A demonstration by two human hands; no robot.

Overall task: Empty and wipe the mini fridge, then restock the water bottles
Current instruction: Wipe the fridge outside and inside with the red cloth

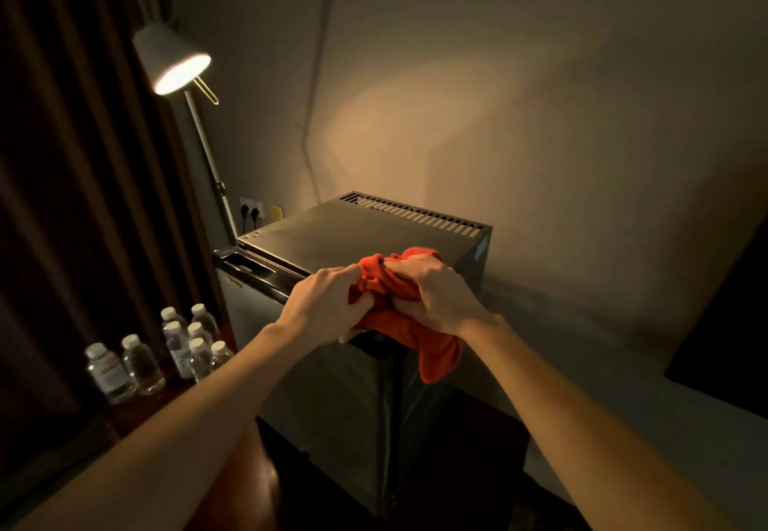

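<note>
1. Red cloth (399, 314) sits bunched over the mini fridge (332, 235) near top corner.
2. Our left hand (322, 308) and right hand (434, 295) both clench it, fingers curled.
3. Water bottles (183, 343) stand at 9 o'clock, well apart.
4. Lamp (172, 58) at 11 o'clock.

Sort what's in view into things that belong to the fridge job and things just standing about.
Job: mini fridge; red cloth, gripped by left hand and right hand; water bottles on the floor.

Standing about: lamp; wall socket; curtain.
</note>
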